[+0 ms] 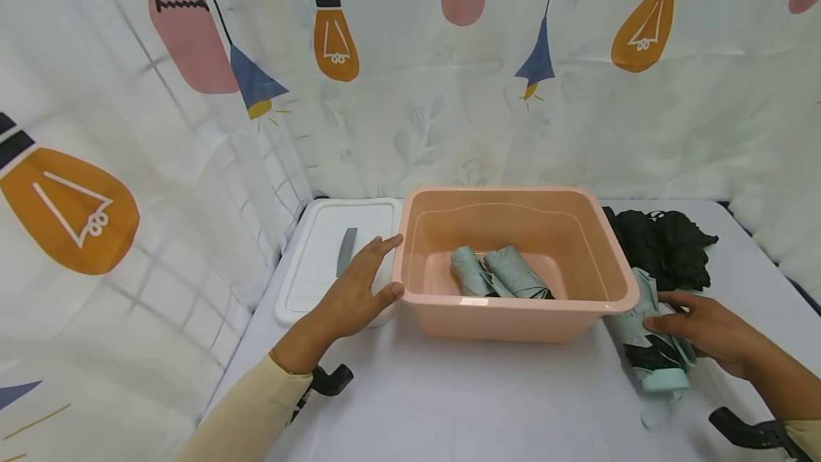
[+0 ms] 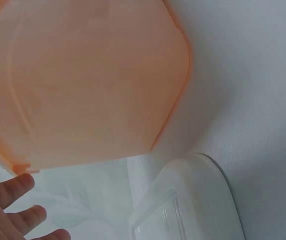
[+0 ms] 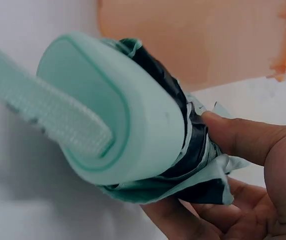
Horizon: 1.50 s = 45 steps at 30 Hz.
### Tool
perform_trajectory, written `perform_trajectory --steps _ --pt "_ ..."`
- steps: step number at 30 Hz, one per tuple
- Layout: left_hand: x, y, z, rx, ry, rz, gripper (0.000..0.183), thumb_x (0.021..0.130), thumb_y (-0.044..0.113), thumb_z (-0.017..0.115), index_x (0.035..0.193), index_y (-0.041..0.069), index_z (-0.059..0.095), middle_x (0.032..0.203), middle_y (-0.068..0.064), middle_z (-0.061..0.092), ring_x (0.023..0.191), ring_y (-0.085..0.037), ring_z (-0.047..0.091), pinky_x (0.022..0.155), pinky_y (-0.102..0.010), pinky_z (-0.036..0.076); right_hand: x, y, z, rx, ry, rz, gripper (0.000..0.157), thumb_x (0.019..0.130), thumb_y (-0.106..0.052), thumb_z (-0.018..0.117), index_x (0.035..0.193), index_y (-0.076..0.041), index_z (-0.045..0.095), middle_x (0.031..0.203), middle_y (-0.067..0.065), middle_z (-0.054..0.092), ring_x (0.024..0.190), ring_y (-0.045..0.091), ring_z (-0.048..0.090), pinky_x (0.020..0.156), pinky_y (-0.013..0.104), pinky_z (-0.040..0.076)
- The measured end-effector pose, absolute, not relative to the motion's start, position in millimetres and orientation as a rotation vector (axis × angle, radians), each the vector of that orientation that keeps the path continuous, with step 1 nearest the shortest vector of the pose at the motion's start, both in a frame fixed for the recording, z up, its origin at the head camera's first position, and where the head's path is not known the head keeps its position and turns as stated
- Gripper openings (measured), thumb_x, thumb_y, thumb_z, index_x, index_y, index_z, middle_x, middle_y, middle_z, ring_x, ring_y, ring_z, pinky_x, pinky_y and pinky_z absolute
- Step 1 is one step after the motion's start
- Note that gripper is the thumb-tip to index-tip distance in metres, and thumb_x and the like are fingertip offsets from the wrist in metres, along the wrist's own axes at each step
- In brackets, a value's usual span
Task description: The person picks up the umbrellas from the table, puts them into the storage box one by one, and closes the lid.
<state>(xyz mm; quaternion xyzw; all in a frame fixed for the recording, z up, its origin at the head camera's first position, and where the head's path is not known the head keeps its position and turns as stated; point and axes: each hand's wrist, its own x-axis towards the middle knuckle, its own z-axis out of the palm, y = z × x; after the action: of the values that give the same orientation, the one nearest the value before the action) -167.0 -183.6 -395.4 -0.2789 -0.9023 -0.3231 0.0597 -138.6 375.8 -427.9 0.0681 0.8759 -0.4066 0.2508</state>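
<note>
My right hand (image 1: 712,326) grips a folded mint-green umbrella (image 1: 663,358) beside the right end of a peach plastic tub (image 1: 494,319). In the right wrist view the umbrella's pale handle (image 3: 147,115) and wrist strap (image 3: 58,105) face the camera, with thumb and fingers round its loose canopy. My left hand (image 1: 355,291) touches the tub's left rim, its fingers spread and fairly straight. Inside the tub lie two rolled grey-green fabric bundles (image 1: 471,273); their lower ends are hidden by the front wall.
A white lidded container (image 1: 314,255) with a grey strip on top stands left of the tub. Crumpled black cloth (image 1: 673,248) lies at the back right. Printed curtains (image 1: 410,91) hang behind and left of the white-covered table (image 1: 487,405).
</note>
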Motion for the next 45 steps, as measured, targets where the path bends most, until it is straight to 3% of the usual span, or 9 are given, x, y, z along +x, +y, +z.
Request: perform_trajectory --steps 12,20,25,28,34,38,40,41,45 --pt "-166 -184 -396 -0.835 -2.738 -0.986 0.091 0.092 0.084 0.033 0.163 0.028 0.027 0.165 -0.007 0.030 0.154 -0.036 0.016 0.113 -0.069 0.026 -147 392 -389 0.154 2.470 -1.103 0.100 0.103 -0.046 0.060 0.154 0.018 0.003 0.147 0.051 0.019 0.129 0.071 0.027 0.091 0.080 0.037" --pt "-167 -184 -394 -0.830 -2.744 -0.985 0.091 0.092 0.085 0.032 0.163 0.028 0.027 0.166 -0.003 0.028 0.154 -0.036 0.016 0.113 -0.069 0.026 -155 399 -364 0.106 2.526 -1.090 0.100 0.105 -0.045 0.058 0.154 0.018 -0.002 0.146 0.053 0.021 0.128 0.069 0.033 0.092 0.080 0.035" --pt "-166 -184 -393 -0.826 -2.747 -0.998 0.091 0.092 0.085 0.033 0.163 0.029 0.027 0.166 -0.003 0.029 0.154 -0.036 0.016 0.113 -0.070 0.025 -162 399 -348 0.096 2.585 -1.066 0.098 0.104 -0.044 0.059 0.153 0.019 0.003 0.141 0.051 0.033 0.115 0.054 0.055 0.093 0.076 0.040" --pt "-165 -183 -393 -0.821 -2.749 -0.995 0.092 0.091 0.085 0.033 0.163 0.028 0.027 0.165 -0.006 0.029 0.154 -0.036 0.016 0.112 -0.070 0.025 -165 399 -340 0.076 2.617 -1.049 0.096 0.105 -0.043 0.058 0.152 0.021 0.004 0.141 0.050 0.034 0.111 0.050 0.059 0.092 0.073 0.044" --pt "-165 -183 -394 -0.815 -2.749 -0.985 0.093 0.091 0.086 0.032 0.163 0.028 0.027 0.165 -0.008 0.030 0.154 -0.036 0.016 0.112 -0.070 0.026 -171 399 -325 0.084 2.571 -1.110 0.096 0.107 -0.045 0.054 0.155 0.014 -0.006 0.153 0.048 0.017 0.133 0.064 0.031 0.098 0.077 0.034" --pt "-166 -183 -394 -0.821 -2.747 -0.983 0.093 0.091 0.086 0.032 0.163 0.028 0.027 0.165 -0.011 0.031 0.154 -0.037 0.017 0.112 -0.070 0.026 -174 398 -320 0.041 2.588 -1.129 0.092 0.108 -0.040 0.054 0.156 0.014 -0.003 0.153 0.044 0.024 0.116 0.021 0.062 0.093 0.048 0.054" --pt "-166 -183 -394 -0.823 -2.749 -0.984 0.092 0.091 0.086 0.032 0.163 0.028 0.027 0.165 -0.011 0.030 0.154 -0.037 0.016 0.112 -0.070 0.025 -176 396 -319 0.013 2.617 -1.124 0.090 0.108 -0.037 0.054 0.155 0.016 0.000 0.150 0.043 0.030 0.097 -0.002 0.059 0.080 0.029 0.056" --pt "-166 -183 -394 -0.822 -2.749 -0.984 0.092 0.091 0.086 0.032 0.163 0.028 0.027 0.165 -0.010 0.030 0.154 -0.036 0.016 0.112 -0.070 0.025 -177 395 -318 0.000 2.624 -1.131 0.089 0.108 -0.036 0.054 0.155 0.017 0.001 0.148 0.043 0.032 0.093 -0.006 0.056 0.074 0.024 0.053" --pt "-166 -183 -395 -0.819 -2.749 -0.984 0.092 0.091 0.085 0.032 0.163 0.029 0.027 0.165 -0.009 0.030 0.154 -0.036 0.016 0.112 -0.070 0.025 -182 390 -312 -0.025 2.638 -1.154 0.087 0.109 -0.033 0.053 0.154 0.018 0.000 0.144 0.045 0.035 0.093 0.005 0.060 0.073 0.023 0.054"
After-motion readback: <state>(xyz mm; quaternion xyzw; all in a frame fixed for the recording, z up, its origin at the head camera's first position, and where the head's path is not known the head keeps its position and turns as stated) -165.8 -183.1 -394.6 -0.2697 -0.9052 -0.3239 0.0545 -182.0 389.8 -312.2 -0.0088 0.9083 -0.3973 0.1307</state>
